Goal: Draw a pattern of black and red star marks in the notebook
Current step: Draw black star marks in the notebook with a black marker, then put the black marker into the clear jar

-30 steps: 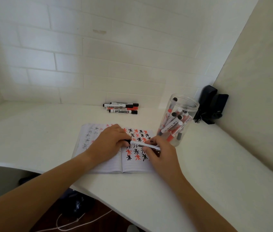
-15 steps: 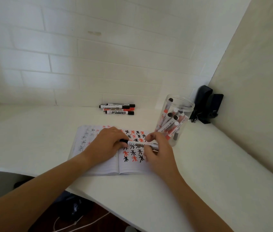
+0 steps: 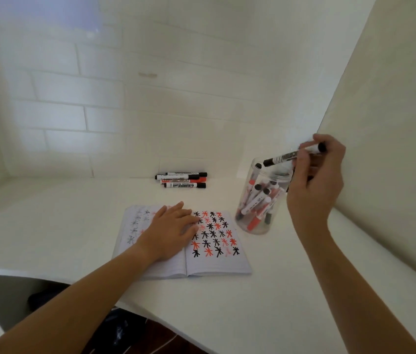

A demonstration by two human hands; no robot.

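An open notebook (image 3: pixel 214 264) lies on the white desk, its right page filled with rows of black and red star marks (image 3: pixel 213 235). My left hand (image 3: pixel 171 232) rests flat on the left page with fingers straight, reaching over the spine. My right hand (image 3: pixel 315 180) is raised above the clear plastic jar (image 3: pixel 260 200) and pinches a capped black marker (image 3: pixel 292 157), which points down-left over the jar's mouth. The jar holds several black and red markers.
Three markers (image 3: pixel 181 180), two black and one red, lie side by side at the back by the tiled wall. A beige side wall (image 3: pixel 393 123) stands close on the right. The desk's curved front edge (image 3: pixel 150 312) runs below the notebook.
My right hand lifted the black marker off the notebook and carried it up and right over the jar. My left hand let go of the marker and now lies flat on the page.
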